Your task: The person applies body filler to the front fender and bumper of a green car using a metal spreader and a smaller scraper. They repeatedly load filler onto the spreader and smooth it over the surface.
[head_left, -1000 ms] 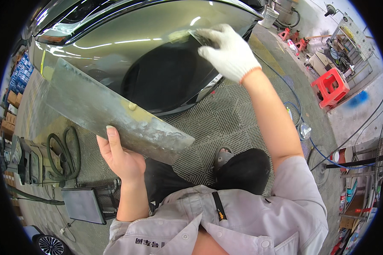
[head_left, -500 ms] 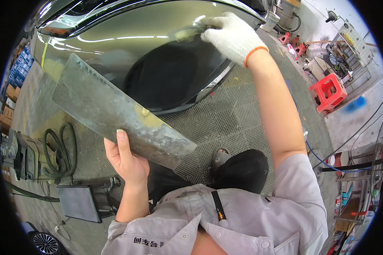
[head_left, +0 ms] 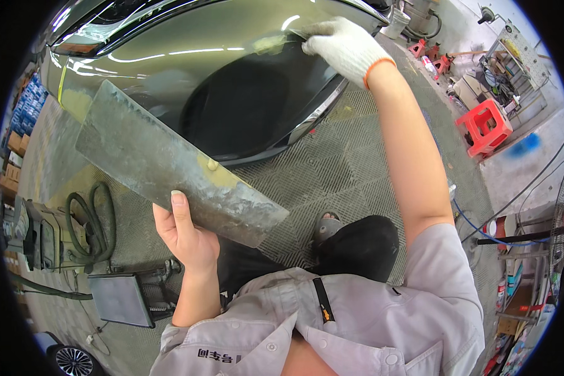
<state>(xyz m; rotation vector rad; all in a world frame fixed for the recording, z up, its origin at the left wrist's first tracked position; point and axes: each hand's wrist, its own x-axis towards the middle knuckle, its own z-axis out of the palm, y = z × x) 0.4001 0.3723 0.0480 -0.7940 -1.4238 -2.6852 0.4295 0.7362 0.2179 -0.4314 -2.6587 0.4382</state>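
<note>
The bare left hand (head_left: 193, 243) holds a slanted grey board (head_left: 147, 153), thumb (head_left: 180, 210) on top; paste (head_left: 217, 173) sits along the board's upper edge. The right hand (head_left: 341, 47), in a white glove (head_left: 356, 57), is at the car bumper (head_left: 163, 78), just beside a yellowish patch (head_left: 269, 45); whether it grips anything is unclear. A red stool (head_left: 490, 130) stands at the right.

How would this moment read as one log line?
left hand: holding flat plate with yellowish smear | right hand: white-gloved, beside pale patch on car panel
</note>
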